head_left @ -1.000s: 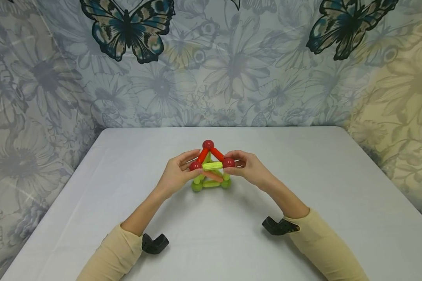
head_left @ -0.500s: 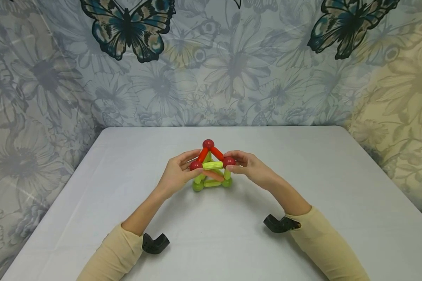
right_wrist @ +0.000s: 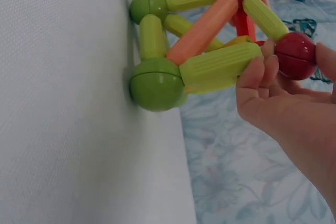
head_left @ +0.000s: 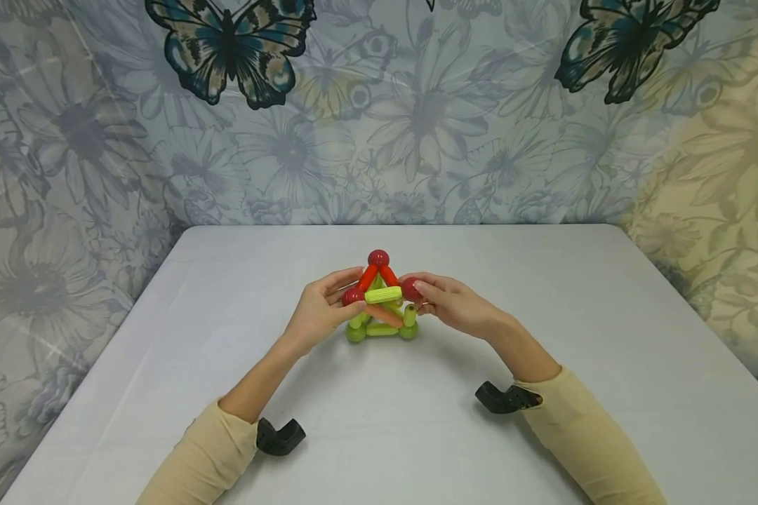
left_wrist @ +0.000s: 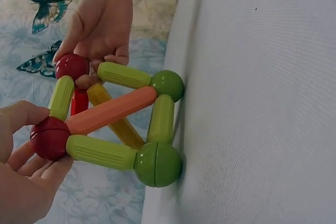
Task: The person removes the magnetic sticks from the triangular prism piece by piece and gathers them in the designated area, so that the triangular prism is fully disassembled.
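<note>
A frame of magnetic sticks and balls stands on the table, with green balls (left_wrist: 158, 165) at its base. My left hand (head_left: 318, 308) pinches the left red ball (left_wrist: 50, 138), which joins a light green crossbar stick (head_left: 382, 294), an upright stick (left_wrist: 101, 152) and a slanting orange stick (left_wrist: 113, 110). With thumb and fingers, my right hand (head_left: 457, 305) holds the right red ball (right_wrist: 295, 55). Below that ball, another upright green stick (right_wrist: 220, 68) has its top end apart from it, close by the right fingertips. A third red ball (head_left: 378, 259) tops two red sticks (head_left: 368, 278).
The white-covered table (head_left: 379, 435) spreads around the frame. Behind it hangs a floral backdrop with butterflies (head_left: 230, 49). Black angled mounts (head_left: 281, 437) stick out from both sleeves, close over the table.
The right red ball has come off the upright green stick beneath it, held in my right hand. The crossbar's right end has risen and the top ball has shifted slightly right.
</note>
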A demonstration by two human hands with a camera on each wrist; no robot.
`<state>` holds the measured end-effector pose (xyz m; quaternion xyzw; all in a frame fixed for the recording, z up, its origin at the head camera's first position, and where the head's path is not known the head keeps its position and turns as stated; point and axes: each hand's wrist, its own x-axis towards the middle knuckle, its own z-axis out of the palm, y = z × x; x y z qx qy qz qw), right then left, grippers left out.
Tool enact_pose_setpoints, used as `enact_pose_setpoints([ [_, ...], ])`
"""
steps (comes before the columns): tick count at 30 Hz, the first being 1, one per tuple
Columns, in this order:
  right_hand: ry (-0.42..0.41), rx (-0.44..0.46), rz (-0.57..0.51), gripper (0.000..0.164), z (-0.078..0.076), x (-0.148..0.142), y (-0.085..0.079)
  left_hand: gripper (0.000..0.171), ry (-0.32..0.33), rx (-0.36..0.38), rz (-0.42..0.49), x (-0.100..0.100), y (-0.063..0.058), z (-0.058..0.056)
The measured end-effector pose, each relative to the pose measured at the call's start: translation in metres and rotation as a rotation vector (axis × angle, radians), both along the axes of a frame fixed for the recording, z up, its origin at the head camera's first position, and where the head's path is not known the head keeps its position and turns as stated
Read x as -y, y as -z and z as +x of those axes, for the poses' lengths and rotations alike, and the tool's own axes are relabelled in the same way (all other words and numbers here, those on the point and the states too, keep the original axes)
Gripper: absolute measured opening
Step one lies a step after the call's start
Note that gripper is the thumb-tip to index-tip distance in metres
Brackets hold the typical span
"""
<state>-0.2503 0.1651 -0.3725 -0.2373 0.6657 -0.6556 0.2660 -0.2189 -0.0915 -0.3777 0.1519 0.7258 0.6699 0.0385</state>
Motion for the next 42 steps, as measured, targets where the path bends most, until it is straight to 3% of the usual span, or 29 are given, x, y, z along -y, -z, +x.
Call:
enact_pose_setpoints([
  [5, 0.002, 0.058, -0.052, 0.05, 0.0, 0.0, -0.001, 0.053, -0.006, 0.003, 0.002, 0.0, 0.0, 0.001],
  [10, 0.027, 0.109, -0.206, 0.036, -0.003, -0.006, -0.003, 0.054, -0.016, 0.0, -0.001, 0.0, 0.0, 0.0],
  [16, 0.125, 0.141, -0.299, 0.026, -0.011, -0.018, -0.007, 0.055, -0.027, 0.01, -0.008, 0.001, -0.001, 0.0],
  [24, 0.344, 0.313, -0.312, 0.047, -0.023, -0.025, -0.001, 0.055, -0.035, 0.019, -0.019, 0.001, -0.002, 0.0],
  [31, 0.434, 0.438, -0.391, 0.061, -0.036, -0.039, 0.013, 0.054, -0.029, 0.022, -0.016, 0.0, -0.002, 0.001],
  [38, 0.519, 0.401, -0.258, 0.046, -0.056, -0.052, 0.021, 0.055, -0.033, 0.021, -0.024, 0.001, -0.002, 0.001],
  [42, 0.592, 0.379, -0.175, 0.055, -0.067, -0.058, 0.023, 0.054, -0.033, 0.024, -0.02, 0.001, -0.002, 0.002],
])
